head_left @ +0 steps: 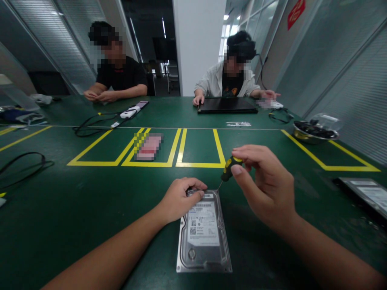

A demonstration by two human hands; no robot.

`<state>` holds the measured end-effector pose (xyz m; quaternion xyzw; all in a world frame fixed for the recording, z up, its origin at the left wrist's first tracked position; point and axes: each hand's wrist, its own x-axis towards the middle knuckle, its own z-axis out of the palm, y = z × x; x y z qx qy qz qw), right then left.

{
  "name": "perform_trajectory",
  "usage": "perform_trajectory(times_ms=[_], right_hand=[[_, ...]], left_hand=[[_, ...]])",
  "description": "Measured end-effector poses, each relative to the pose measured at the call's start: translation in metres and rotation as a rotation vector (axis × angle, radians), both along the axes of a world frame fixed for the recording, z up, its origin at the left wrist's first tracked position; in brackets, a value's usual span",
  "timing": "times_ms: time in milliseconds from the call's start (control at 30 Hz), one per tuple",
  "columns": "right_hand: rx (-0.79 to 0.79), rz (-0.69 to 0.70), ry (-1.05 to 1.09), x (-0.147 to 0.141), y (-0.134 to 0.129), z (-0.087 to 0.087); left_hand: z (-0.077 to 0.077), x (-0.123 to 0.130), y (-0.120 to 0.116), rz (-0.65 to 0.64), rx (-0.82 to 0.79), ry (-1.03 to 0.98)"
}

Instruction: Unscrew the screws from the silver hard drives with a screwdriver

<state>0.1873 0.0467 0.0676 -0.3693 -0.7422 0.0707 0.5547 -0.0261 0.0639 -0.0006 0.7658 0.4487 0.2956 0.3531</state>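
Note:
A silver hard drive [203,229] with a white printed label lies flat on the green table, its long side running away from me. My left hand [184,198] grips its far left corner, thumb on top and fingers bent over the far edge. Between the thumb and fingers of my right hand [263,177] is a screwdriver [231,168] with a black and yellow handle. It tilts down to the left, and its thin shaft meets the drive's far right corner. The very tip is too small to make out.
Yellow tape boxes [200,164] mark the table [145,249]. A metal bowl [315,135] with dark items stands at the right, near another hard drive [367,195]. Black cables [26,155] lie left. Across the table sit two people, one touching a flat black panel [228,105].

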Motion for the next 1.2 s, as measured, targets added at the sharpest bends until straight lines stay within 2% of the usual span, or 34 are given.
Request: perform_trajectory(times_ms=[133,367,533,767,1000,1200], right_hand=[[0.038,-0.025,-0.030,-0.0004,-0.0001,0.0031],[-0.011,-0.002,-0.023,-0.0011,-0.0001,0.0013],[0.051,-0.034,-0.053,-0.0012,0.0001,0.0030],[-0.043,-0.019,-0.018,0.0011,-0.0018,0.0003],[0.035,-0.028,-0.046,-0.0007,0.0007,0.0024],[0.002,-0.019,-0.048,0.0006,-0.0017,0.0024]], left_hand=[[-0.0013,-0.0002,0.0003,-0.006,-0.003,-0.011],[-0.0014,-0.0005,0.0002,-0.001,0.005,0.000],[-0.0011,-0.0005,-0.0001,-0.004,-0.004,-0.013],[-0.0023,-0.0009,0.0004,-0.004,-0.007,-0.007],[-0.0005,-0.0001,0.0000,-0.006,0.003,-0.014],[-0.0022,-0.0002,0.0003,-0.002,-0.007,-0.008]])
